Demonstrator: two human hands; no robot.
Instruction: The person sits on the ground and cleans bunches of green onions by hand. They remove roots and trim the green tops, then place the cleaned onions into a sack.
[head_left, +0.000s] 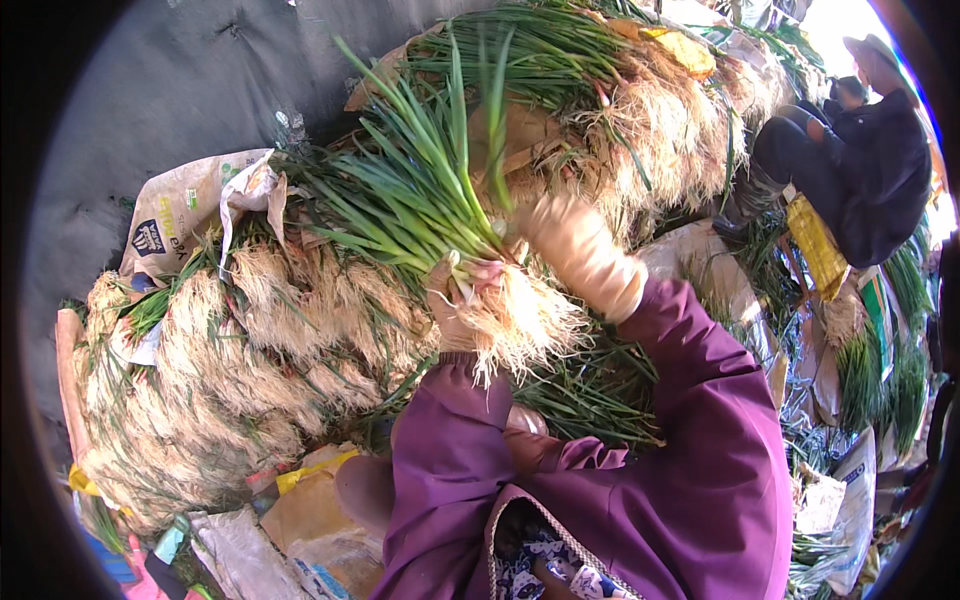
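My left hand (447, 308) is closed round the base of a bunch of spring onions (490, 285). Their green leaves fan up and to the left, and the pale, stringy roots hang down over the hand's right side. Just right of the bunch, my right hand (578, 243) is smeared by motion, in what looks like a tan glove. A blurred green leaf stands above its fingertips; whether the fingers hold it cannot be made out. Loose green leaves (600, 395) lie below the bunch, between my forearms.
Rooty onion bunches are heaped at the left (210, 390) and beyond my right hand (660, 130). A printed paper sack (175, 215) lies against a dark sheet (230, 75). Another person (860, 150) sits at the upper right near a yellow package (817, 248). Sacking (240, 555) lies at the lower left.
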